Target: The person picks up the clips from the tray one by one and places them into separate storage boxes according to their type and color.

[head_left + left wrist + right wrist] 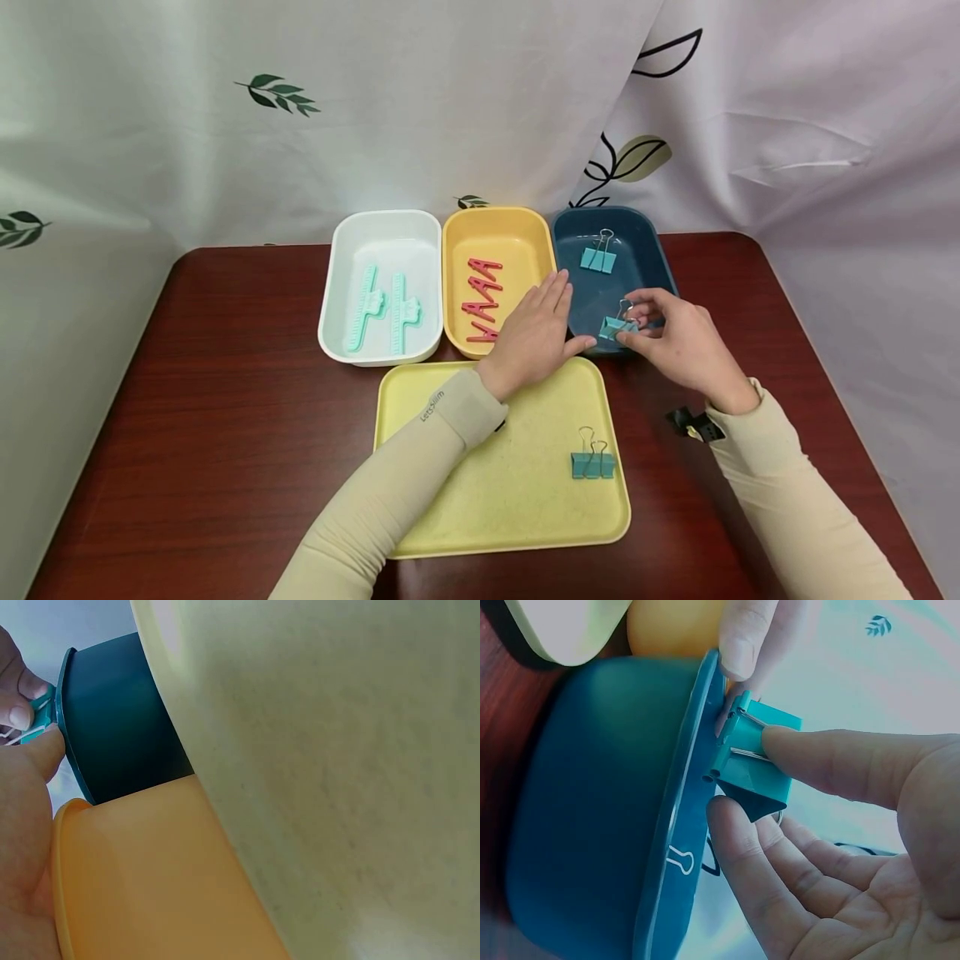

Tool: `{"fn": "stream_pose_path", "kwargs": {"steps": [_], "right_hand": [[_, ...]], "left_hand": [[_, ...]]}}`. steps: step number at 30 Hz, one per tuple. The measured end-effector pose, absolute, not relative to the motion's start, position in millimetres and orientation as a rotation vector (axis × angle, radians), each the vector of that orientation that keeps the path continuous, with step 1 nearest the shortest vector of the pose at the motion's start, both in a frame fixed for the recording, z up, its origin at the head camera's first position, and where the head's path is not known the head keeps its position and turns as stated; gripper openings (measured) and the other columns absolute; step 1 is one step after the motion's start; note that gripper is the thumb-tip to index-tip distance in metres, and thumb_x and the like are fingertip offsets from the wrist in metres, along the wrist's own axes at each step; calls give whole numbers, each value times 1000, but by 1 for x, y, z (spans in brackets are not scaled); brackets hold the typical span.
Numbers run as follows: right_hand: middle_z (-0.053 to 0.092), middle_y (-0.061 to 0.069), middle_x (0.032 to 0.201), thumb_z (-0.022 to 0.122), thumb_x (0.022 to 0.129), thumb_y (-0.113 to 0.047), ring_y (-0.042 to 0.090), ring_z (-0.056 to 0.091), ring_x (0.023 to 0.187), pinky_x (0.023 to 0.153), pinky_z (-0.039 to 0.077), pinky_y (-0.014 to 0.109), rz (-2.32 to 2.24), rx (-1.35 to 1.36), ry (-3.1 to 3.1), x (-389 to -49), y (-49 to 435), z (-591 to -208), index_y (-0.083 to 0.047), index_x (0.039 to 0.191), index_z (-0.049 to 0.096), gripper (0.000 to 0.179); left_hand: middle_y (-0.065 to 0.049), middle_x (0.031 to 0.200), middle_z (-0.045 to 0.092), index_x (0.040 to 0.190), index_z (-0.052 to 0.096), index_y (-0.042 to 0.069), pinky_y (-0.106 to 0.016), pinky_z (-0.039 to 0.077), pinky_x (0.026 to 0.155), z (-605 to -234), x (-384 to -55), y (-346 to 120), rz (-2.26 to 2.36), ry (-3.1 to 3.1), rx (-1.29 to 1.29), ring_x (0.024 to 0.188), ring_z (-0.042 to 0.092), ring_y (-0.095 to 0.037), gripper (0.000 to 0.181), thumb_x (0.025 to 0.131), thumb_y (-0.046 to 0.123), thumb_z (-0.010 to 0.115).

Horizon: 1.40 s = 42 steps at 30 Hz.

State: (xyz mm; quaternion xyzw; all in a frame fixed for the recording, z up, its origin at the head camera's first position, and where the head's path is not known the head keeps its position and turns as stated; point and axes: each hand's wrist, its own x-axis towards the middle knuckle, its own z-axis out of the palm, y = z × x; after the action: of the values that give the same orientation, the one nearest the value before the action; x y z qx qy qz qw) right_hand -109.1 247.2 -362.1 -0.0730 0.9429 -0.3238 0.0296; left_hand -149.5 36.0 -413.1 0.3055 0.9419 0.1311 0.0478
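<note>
While pinching, right hand point(686, 342) holds binder clip point(617, 327).

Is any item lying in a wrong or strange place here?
Nothing is spilled or broken. Two teal clips lie on the yellow tray, apart from those in the blue bin, where the right hand pinches another clip.

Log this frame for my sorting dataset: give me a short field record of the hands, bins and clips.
right hand: pinches a teal binder clip at the blue bin's near rim
left hand: fingers straight, rests on the orange bin's near corner, thumb by the clip
blue bin: one more clip inside
orange bin: red clips
white bin: two mint clips
yellow tray: two teal clips side by side
table: dark red wood
</note>
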Motion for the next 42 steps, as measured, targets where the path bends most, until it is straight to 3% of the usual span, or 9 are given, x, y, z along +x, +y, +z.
{"fn": "stream_pose_path", "kwargs": {"steps": [12,27,42], "right_hand": [[68,17,107,75,90,-15,29,65,94,81,56,50,-1000,-220,2902,-122,250,-361,4,129,59,46],[67,18,105,76,90,-16,30,64,97,74,52,31,-967,-157,2898,-138,253,-358,4,127,59,45],[67,19,102,75,90,-15,29,64,93,74,52,33,-934,-165,2924,-155,259,-356,7,125,59,45]], "left_hand": [[-12,168,9,158,26,2,-35,5,122,-414,-150,36,386,2857,929,155,0,-24,86,100,63,41],[-11,168,9,158,26,2,-34,6,122,-414,-151,36,400,2852,924,155,0,-23,85,101,62,42],[-10,168,8,159,25,3,-34,6,122,-413,-151,37,391,2840,899,155,0,-23,87,100,64,42]]}}
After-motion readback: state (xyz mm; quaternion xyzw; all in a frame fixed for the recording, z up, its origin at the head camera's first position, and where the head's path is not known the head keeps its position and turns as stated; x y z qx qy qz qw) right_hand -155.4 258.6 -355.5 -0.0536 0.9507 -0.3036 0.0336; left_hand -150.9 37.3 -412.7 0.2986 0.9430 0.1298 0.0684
